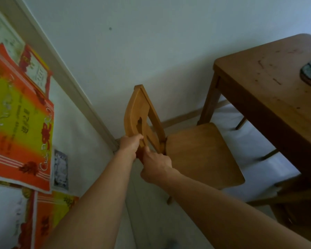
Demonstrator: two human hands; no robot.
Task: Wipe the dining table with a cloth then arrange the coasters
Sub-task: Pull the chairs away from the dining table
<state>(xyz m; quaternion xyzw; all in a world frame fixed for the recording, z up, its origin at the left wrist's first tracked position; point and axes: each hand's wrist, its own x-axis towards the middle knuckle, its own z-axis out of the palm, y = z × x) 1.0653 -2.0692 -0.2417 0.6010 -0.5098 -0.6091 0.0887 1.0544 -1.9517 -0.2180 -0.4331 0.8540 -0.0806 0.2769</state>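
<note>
The pale floor ran beneath the wooden chair, which stood with its seat facing the dining table. The table was located to the right of the chair, with one corner and one leg nearest the seat. Its brown top carried dark marks and scratches. The coasters, a round stack with a blue-grey top layer, lay on the tabletop well to the right of the chair and were partly cut off by the frame edge. To the left of the chair, a pale door frame ran down to the floor, and red-and-yellow posters hung beyond it. A plain white wall stood behind the chair.

Both bare forearms reached forward to the chair's backrest. The right hand, the nearer one, gripped the lower part of the backrest with its fingers curled under and its thumb raised against the wood. The left hand, just above it, held the backrest edge with its fingers wrapped fully round it. Neither hand touched the table.
</note>
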